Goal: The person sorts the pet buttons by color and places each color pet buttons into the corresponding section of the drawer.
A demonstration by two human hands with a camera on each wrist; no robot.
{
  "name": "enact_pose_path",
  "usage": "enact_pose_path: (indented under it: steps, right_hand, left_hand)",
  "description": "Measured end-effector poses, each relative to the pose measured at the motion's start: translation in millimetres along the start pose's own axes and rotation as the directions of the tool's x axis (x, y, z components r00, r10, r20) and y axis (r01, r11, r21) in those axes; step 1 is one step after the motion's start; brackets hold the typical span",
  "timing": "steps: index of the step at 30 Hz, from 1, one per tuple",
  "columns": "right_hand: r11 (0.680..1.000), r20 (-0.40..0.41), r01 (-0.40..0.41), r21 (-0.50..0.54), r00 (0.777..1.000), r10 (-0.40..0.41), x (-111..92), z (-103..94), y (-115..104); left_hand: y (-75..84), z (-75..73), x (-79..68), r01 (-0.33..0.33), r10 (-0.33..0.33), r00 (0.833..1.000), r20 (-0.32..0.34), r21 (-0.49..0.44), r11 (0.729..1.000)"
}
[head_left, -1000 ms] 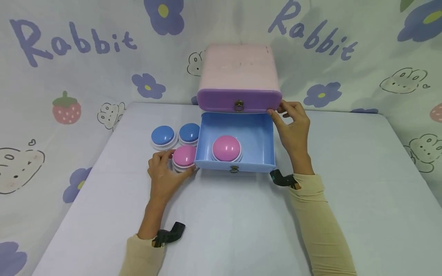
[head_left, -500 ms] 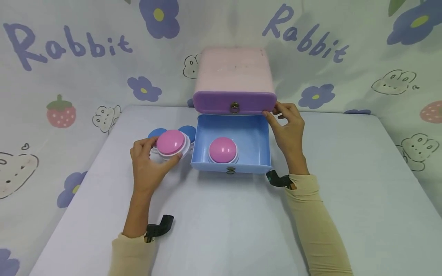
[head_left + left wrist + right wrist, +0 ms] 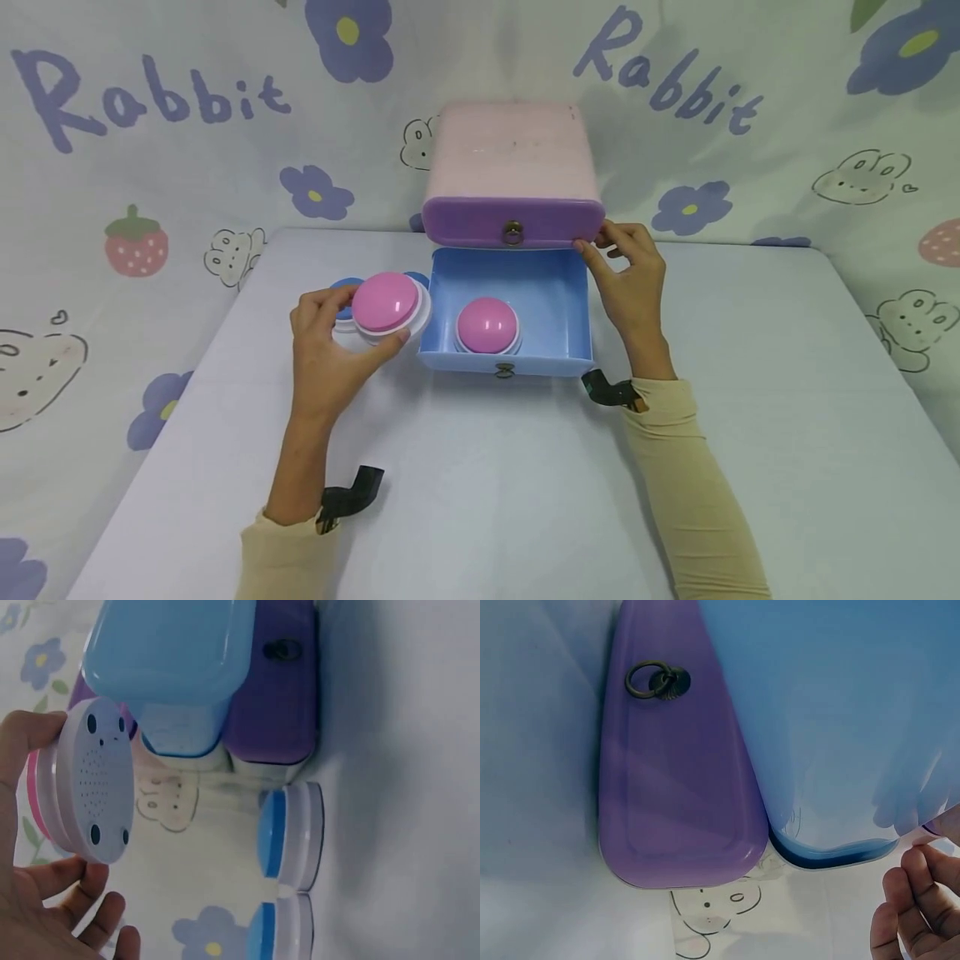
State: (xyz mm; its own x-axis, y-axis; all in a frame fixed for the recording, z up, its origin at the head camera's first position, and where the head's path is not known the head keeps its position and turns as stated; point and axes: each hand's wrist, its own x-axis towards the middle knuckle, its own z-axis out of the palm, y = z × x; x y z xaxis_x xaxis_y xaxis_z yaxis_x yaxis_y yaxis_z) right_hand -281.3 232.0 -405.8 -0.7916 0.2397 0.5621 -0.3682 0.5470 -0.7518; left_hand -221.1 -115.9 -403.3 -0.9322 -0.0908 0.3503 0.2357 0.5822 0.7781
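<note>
A pink-domed push button [image 3: 385, 302] with a white base is held up between the thumb and fingers of my left hand [image 3: 324, 360]. The left wrist view shows its white underside [image 3: 101, 776] with speaker holes and dark round feet. Just right of it, a pale blue drawer [image 3: 555, 287] stands pulled out of a pink drawer cabinet [image 3: 513, 150]. Inside the drawer sits a second pink push button [image 3: 487, 325], front left. My right hand [image 3: 636, 287] grips the cabinet's right edge, thumb at the lower corner of the purple top drawer [image 3: 555, 221].
Two blue push buttons [image 3: 300, 836] stand on the white table [image 3: 480, 483] left of the cabinet, partly hidden behind the held one in the head view. Below the blue drawer is a purple bottom drawer [image 3: 679, 772] with a ring pull. A printed cloth [image 3: 202, 167] hangs behind.
My left hand has lifted the pink push button off the table, moved it up and left, then slightly back right toward the drawer. My right hand has kept its grip on the cabinet.
</note>
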Motion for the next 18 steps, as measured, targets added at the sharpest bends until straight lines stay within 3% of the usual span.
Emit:
enact_pose_path:
  steps: [18]
  right_hand:
    - [0.998, -0.013, 0.041, 0.047, 0.999, -0.04, -0.4, 0.8, 2.0]
  left_hand:
    - [14.2, 10.7, 3.9, -0.05, 0.051, 0.998, 0.036, -0.031, 0.998]
